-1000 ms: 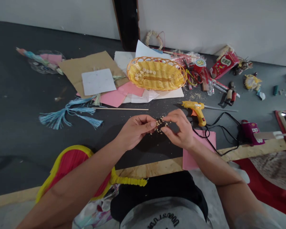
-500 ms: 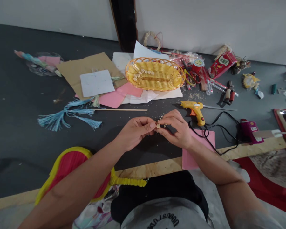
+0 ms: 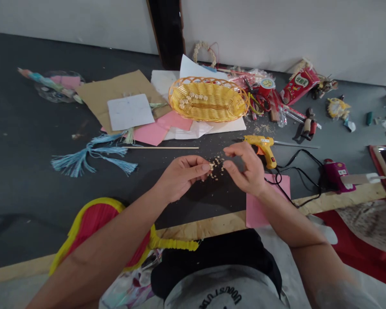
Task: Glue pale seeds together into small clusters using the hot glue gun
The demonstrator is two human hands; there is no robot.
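Observation:
Pinched between the thumb and fingers of my left hand (image 3: 189,174) is a small pale flower-like piece (image 3: 211,166), its details too small to make out. My right hand (image 3: 246,167) is apart from it, to the right, with thumb and forefinger spread and nothing visible between them. Under and between the hands, many tiny beige bits (image 3: 217,175) lie scattered on the dark table (image 3: 193,201). Just beyond my right hand rests a yellow glue gun (image 3: 260,148) with a clear glue stick out its back.
A yellow wicker basket (image 3: 209,105) holding several pale pieces stands on papers at the back. A thin stick (image 3: 164,148) and blue tassels (image 3: 93,154) lie left. The glue gun's black cord (image 3: 304,159) loops at right near pink paper (image 3: 254,206). A red-yellow fan (image 3: 96,227) sits by my left arm.
My right hand has drawn away to the right from the small piece, and its fingers have spread. My left hand stays nearly in place, still pinching the piece.

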